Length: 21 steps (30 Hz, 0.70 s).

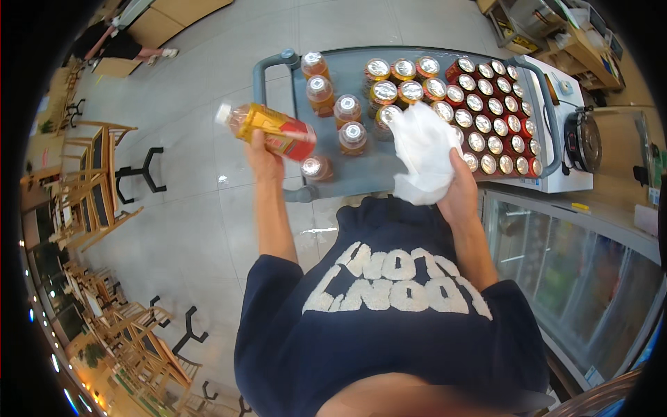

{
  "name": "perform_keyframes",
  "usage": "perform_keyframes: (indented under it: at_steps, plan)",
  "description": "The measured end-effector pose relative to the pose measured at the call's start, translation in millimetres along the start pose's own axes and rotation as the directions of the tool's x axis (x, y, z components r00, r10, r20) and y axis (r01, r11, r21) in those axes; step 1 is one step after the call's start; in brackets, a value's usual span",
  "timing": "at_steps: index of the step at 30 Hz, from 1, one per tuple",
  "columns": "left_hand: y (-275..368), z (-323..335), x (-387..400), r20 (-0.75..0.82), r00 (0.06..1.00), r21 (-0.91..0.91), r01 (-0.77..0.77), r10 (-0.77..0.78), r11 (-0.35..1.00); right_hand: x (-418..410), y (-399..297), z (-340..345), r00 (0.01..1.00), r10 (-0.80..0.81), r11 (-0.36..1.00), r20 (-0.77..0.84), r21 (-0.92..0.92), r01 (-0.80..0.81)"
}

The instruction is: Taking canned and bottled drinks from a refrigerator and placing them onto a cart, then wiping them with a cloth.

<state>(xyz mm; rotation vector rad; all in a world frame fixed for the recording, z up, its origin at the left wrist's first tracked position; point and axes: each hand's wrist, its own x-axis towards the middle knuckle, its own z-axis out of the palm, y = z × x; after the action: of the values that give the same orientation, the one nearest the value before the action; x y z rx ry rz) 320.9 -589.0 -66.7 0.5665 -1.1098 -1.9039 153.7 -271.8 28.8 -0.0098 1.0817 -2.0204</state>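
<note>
My left hand (266, 156) grips a plastic drink bottle (276, 129) with a white cap and a yellow and red label, tilted in the air over the cart's left end. In my right hand (461, 182) is a crumpled white cloth (424, 154), held above the grey cart (375, 172). Several capped bottles of amber drink stand on the cart's left part, among them a bottle (353, 138) between my hands. Yellow-labelled cans (384, 93) are grouped at the middle, partly hidden by the cloth. Many dark red cans (495, 107) stand packed at the right.
A glass-fronted display fridge (573, 260) is at my right, beside a white appliance (563, 94) at the cart's right end. Wooden chairs and tables (99, 177) line the left. Another person (122, 44) is at the far upper left, near a wooden counter (156, 26).
</note>
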Motion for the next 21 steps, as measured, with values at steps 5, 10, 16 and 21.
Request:
perform_keyframes:
  at_steps: [5,10,16,21]
  plan:
    - [35.0,75.8,-62.7,0.15,0.962,-0.4,0.268,-0.226,0.876,40.3,15.1,83.9,0.913,0.01,0.794,0.408,-0.559,0.241]
    - [38.0,107.6,-85.7,-0.076,0.92,-0.402,0.324,-0.384,0.856,38.7,42.0,131.1,0.524,-0.086,-0.143,0.848,-0.531,0.835]
    - [47.5,98.5,-90.2,-0.069,0.929,-0.356,0.317,-0.363,0.879,-2.2,26.0,125.3,0.458,0.182,-0.287,0.87,-0.398,0.871]
    - [42.9,129.1,-106.0,0.072,0.974,-0.243,0.226,-0.215,0.943,37.6,28.4,152.6,0.499,-0.161,-0.352,0.851,-0.522,0.777]
